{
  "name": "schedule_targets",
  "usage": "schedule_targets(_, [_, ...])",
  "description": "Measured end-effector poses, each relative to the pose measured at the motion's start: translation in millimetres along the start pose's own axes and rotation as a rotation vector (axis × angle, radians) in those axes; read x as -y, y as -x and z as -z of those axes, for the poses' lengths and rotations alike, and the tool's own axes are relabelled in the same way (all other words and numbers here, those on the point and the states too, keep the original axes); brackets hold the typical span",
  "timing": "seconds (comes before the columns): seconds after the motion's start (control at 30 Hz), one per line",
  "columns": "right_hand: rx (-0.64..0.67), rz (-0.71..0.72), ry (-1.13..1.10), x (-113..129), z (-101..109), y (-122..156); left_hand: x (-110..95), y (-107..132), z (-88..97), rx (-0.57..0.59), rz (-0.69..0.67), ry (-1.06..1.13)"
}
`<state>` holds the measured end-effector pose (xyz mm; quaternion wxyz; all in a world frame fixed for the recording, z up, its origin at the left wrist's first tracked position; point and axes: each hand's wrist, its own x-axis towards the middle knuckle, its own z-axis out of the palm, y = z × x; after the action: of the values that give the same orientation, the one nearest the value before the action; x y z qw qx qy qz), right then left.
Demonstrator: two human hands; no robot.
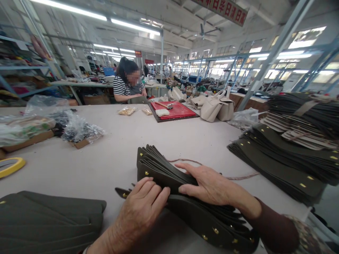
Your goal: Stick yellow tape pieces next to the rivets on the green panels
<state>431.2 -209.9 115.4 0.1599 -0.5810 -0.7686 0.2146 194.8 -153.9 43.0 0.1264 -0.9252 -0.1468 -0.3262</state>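
Observation:
A bundle of dark green, leather-like panels (164, 173) with small gold-coloured metal fittings stands fanned and bent on the table before me. My left hand (145, 201) is closed on the near panels, its fingers curled over their edge. Across the top of the bundle lies my right hand (209, 185), gripping it between thumb and fingers. The lower panels (209, 225) curve down towards the right, under my right wrist. Behind my right hand a thin brown cord (241, 177) trails over the tabletop. My left fingertips are partly hidden.
More dark panels (50, 222) lie at the lower left, and tall stacks (278, 151) at the right. Yellow tape (13, 165), plastic bags (82, 128), a red board (174, 111) with a hammer and pale bags (217, 107) are on the table (116, 141). A co-worker (127, 83) sits opposite.

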Motion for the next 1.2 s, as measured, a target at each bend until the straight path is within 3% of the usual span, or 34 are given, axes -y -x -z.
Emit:
schedule_targets(0.13, [-0.071,-0.055,0.062,-7,-4,-4,0,6,1.2,-0.011,-0.027,0.006])
schedule_targets(0.23, [-0.109,-0.016,0.049,-8,-7,-4,4,0,1.1,0.011,0.014,-0.082])
schedule_targets(0.4, [-0.151,0.138,-0.028,3,-10,2,11,-25,-1.7,0.146,0.034,-0.108])
schedule_targets(0.5, [-0.165,0.159,-0.075,3,0,8,15,-40,-2.0,0.269,-0.005,-0.039])
schedule_targets(0.57, [-0.257,0.098,-0.105,-8,9,21,19,-48,-3.5,0.365,-0.008,0.007])
schedule_targets(0.67, [-0.593,-0.079,-0.209,-35,9,67,26,-54,-9.7,0.406,0.009,0.068])
schedule_targets(0.73, [-0.831,-0.114,-0.353,-51,-10,106,30,-54,-14.6,0.382,0.005,0.098])
schedule_targets(0.83, [-1.082,-0.104,-0.469,-58,-61,152,34,-51,-19.9,0.339,-0.027,0.098])
schedule_targets(0.9, [-1.135,-0.156,-0.480,-49,-99,158,35,-49,-22.5,0.331,-0.046,0.102])
schedule_targets(1.0, [-1.117,-0.383,-0.524,-29,-137,136,34,-48,-27.0,0.351,-0.049,0.115])
schedule_targets(1.07, [-1.165,-0.461,-0.485,-22,-143,115,34,-47,-30.5,0.345,-0.056,0.117])
schedule_targets(1.2, [-1.205,-0.349,-0.465,-26,-126,99,33,-48,-33.0,0.314,-0.071,0.137])
